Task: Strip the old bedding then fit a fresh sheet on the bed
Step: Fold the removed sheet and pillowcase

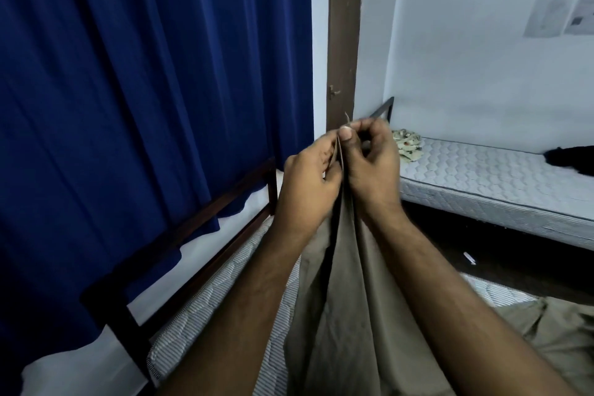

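— Pinching the brown sheet [347,283] at its top edge, left hand [308,180] and right hand [373,164] pressed together, fingers curled tight on the cloth.

— Hanging where?

— Draped straight down from both grips onto the near bed [205,296], striped mattress showing at left, more brown cloth bunched at lower right.

— Around that?

— Blue curtain [144,90] left, behind the dark bed frame [180,267]. Brown door [344,42] beyond the hands. Far right, second bed [498,180] with a patterned cloth [408,146] on its bare mattress.
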Tool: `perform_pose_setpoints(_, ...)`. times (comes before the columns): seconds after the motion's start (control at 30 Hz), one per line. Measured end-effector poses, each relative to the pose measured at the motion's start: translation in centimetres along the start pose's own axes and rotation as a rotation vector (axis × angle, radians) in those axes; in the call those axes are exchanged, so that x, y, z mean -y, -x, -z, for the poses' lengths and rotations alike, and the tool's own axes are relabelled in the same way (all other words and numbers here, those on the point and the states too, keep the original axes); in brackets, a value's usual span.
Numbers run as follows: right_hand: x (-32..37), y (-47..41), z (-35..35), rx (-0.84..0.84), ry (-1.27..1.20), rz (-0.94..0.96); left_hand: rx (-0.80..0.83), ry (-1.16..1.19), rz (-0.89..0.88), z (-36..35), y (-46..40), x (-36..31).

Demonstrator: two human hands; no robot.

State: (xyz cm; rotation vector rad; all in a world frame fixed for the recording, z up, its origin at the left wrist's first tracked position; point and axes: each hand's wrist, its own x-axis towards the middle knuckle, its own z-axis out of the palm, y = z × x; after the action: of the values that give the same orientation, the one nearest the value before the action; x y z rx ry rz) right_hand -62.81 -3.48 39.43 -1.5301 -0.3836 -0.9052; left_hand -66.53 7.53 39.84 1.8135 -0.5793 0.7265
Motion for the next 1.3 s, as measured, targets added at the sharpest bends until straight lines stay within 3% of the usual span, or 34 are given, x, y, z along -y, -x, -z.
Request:
perform_pose_setpoints(0.1,1.0,-3.5,-0.9,0.13,0.146,0.118,-0.117,0.045,0.077,-0.2,-2.1,0.5)
perform_pose_setpoints(0.2,3.2,-7.9,-1.0,0.163,0.164,0.212,-0.256,-0.064,-0.033,0.6,-3.9,0.8)
perform_pose_setpoints(0.3,5.4,-12.4,-1.3,0.018,0.061,0.25,-0.194,-0.286,-0.186,1.4,-5.4,1.2)
perform_pose_setpoints(0.37,6.5,-14.6,-2.1,0.171,0.19,0.237,-0.113,-0.376,-0.199,1.7,-6.1,2.1)
perform_pose_setpoints(0.43,6.4,-16.1,-2.8,0.311,0.295,0.218,-0.037,-0.389,-0.131,1.9,-6.5,3.0)
perform_pose_setpoints(0.5,6.2,-17.0,-3.2,0.252,0.257,0.202,-0.042,-0.327,-0.049,2.4,-6.6,3.3)
perform_pose_setpoints(0.63,5.4,-16.8,-4.0,0.441,0.451,0.196,-0.004,-0.017,0.165,1.5,-5.4,2.0)
perform_pose_setpoints(0.73,5.6,-16.4,-4.7,0.309,0.367,0.16,0.083,0.204,0.309,0.3,-4.2,1.9)
perform_pose_setpoints(0.93,7.1,-17.4,-4.5,0.121,0.482,0.171,0.153,-0.044,0.404,-0.5,-1.0,4.8)
perform_pose_setpoints(1.0,6.7,-17.6,-3.9,0.11,0.5,0.158,0.041,-0.015,0.454,1.0,-0.8,6.2)
perform_pose_setpoints(1.1,4.8,-16.5,-2.4,0.122,0.502,0.148,-0.304,-0.025,0.448,4.7,-0.8,7.8)
perform_pose_setpoints(1.17,3.1,-15.5,-1.4,0.114,0.5,0.117,-0.379,-0.087,0.409,7.2,-0.4,7.9)
perform_pose_setpoints(1.3,0.9,-13.9,-0.7,-0.009,0.379,0.076,-0.059,-0.284,0.464,8.9,0.9,8.9)
